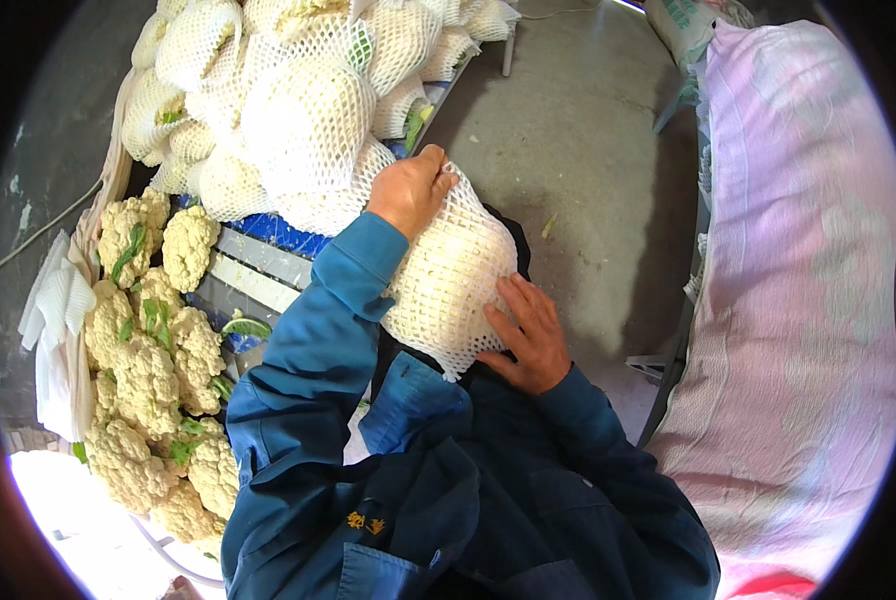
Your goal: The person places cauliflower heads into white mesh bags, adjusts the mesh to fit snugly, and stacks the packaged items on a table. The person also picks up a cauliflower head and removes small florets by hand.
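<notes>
A cauliflower in a white foam net sleeve [458, 265] is in front of my chest, its pale head showing through the mesh. My left hand [408, 195] is closed on the upper end of the sleeve, near the pile of netted heads. Against the lower right side of the same cauliflower rests my right hand [530, 335], with its fingers spread and touching the mesh. Whether anything lies under the wrapped head cannot be seen.
Netted cauliflowers [303, 120] are heaped on a table at the upper left. Several bare cauliflowers [148, 385] lie along the left, beside empty white foam sleeves [56, 325]. A pink cloth [788, 300] covers a long surface on the right, beyond the concrete floor [593, 150].
</notes>
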Demonstrator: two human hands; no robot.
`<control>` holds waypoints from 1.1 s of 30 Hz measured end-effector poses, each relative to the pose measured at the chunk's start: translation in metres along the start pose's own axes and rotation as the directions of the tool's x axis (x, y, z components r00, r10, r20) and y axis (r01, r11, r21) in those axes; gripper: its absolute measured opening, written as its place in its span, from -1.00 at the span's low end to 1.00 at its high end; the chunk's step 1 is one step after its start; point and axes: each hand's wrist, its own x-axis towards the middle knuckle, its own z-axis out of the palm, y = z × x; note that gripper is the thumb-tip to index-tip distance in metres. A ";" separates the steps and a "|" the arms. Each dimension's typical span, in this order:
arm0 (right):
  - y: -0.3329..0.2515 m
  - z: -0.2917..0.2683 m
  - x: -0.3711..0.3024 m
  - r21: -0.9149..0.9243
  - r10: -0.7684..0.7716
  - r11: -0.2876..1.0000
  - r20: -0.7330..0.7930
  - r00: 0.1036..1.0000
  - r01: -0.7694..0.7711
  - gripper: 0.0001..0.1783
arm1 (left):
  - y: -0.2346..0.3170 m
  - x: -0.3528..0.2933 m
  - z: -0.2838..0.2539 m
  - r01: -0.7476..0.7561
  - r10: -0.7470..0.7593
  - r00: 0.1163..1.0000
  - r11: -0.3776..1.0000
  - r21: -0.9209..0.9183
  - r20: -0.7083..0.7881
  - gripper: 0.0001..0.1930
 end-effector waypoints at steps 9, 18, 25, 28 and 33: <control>0.000 0.006 -0.008 -0.063 0.043 0.997 -0.018 0.999 -0.044 -0.33 | -0.005 0.001 0.005 0.036 -0.038 0.999 0.984 -0.172 -0.009 -0.74; 0.011 0.024 -0.014 -0.087 0.017 0.995 -0.296 0.955 -0.045 -0.34 | -0.024 0.016 -0.010 0.222 -0.129 0.893 0.959 -0.174 0.431 -0.40; 0.003 0.015 0.005 0.064 0.062 0.997 -0.292 0.954 -0.045 -0.30 | -0.012 0.021 -0.020 0.277 -0.119 0.797 0.943 -0.185 0.592 -0.50; 0.005 0.019 0.013 0.081 0.079 0.995 -0.331 0.940 -0.055 -0.33 | -0.016 0.020 -0.016 0.256 -0.032 0.805 0.920 -0.298 0.593 -0.61; 0.013 0.021 0.025 0.204 -0.001 0.976 -0.364 0.931 0.080 -0.43 | -0.002 0.019 -0.014 0.186 0.062 0.857 0.889 -0.419 0.512 -0.76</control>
